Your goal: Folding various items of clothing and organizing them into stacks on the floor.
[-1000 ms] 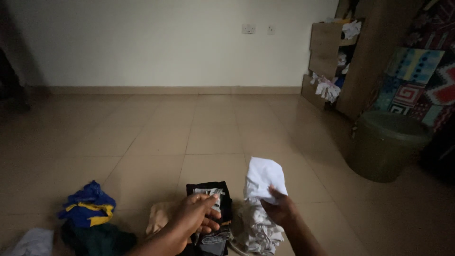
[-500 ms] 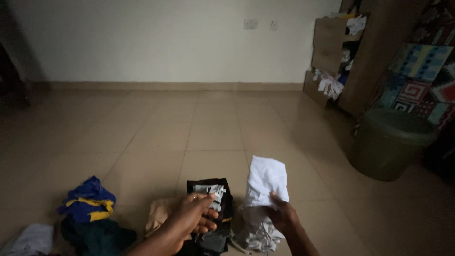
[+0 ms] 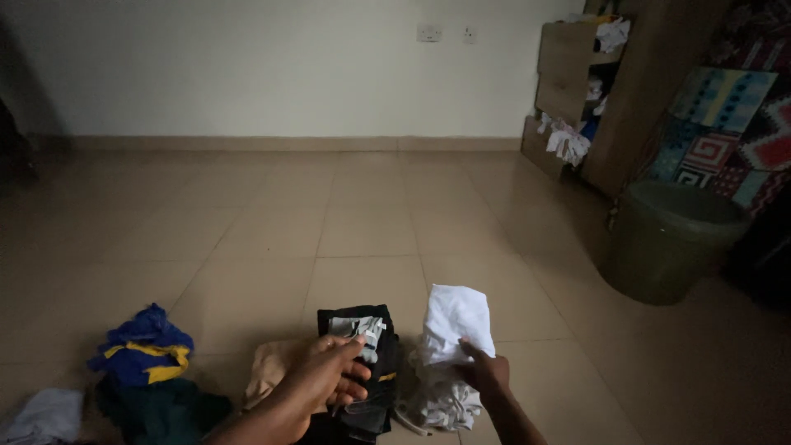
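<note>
My right hand (image 3: 484, 372) grips a folded white cloth (image 3: 454, 317) and holds it on top of a pile of white clothes (image 3: 441, 395) on the tiled floor. Left of that pile sits a stack of dark folded garments (image 3: 362, 363) with a grey piece on top. My left hand (image 3: 325, 377) rests on the near left side of that dark stack, fingers loosely curled against the fabric. A beige garment (image 3: 268, 371) lies just left of my left hand.
A blue and yellow garment (image 3: 144, 346) lies over a dark green one (image 3: 161, 412) at the lower left, with a pale cloth (image 3: 45, 416) beside them. A green bucket (image 3: 667, 239) stands at the right. A wooden drawer unit (image 3: 577, 91) with clothes spilling out stands against the far wall.
My right hand has lowered the folded white cloth onto the white pile. My left hand stays on the dark stack. The view has tilted slightly.
</note>
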